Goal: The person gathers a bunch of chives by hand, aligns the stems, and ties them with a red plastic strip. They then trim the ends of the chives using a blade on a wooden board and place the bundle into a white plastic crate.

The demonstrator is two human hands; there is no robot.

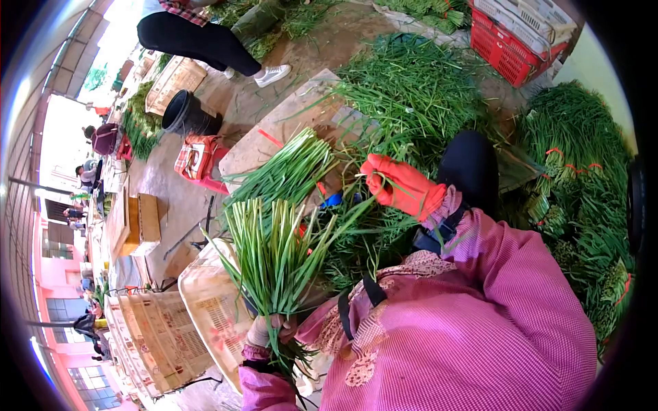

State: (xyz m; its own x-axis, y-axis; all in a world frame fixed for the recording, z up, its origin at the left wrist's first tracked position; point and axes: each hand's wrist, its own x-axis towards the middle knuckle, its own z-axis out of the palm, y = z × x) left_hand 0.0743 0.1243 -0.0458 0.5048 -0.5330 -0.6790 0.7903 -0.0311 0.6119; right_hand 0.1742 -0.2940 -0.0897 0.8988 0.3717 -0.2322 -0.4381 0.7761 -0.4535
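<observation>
My left hand (pixel 269 330) is wrapped round the leafy lower part of a thick bunch of chives (pixel 274 253), whose pale cut ends fan upward. In an orange glove, my right hand (pixel 404 186) is closed with a thin chive blade (pixel 361 175) pinched at the fingertips. Another pile of chives (pixel 291 168) lies on a wooden board (pixel 250 147) just beyond the held bunch. Beside my right hand spreads a large loose heap of chives (pixel 418 96). A bit of blue (pixel 332 200) shows between the bunch and my right hand.
Pale plastic crates (pixel 161 335) stand at the left. A black bucket (pixel 192 115) and a red checked bag (pixel 197 156) are farther off. Tied bundles of chives (pixel 576 171) lie at the right, below a red crate (pixel 504 51). A person in white shoes (pixel 273 75) is at the top.
</observation>
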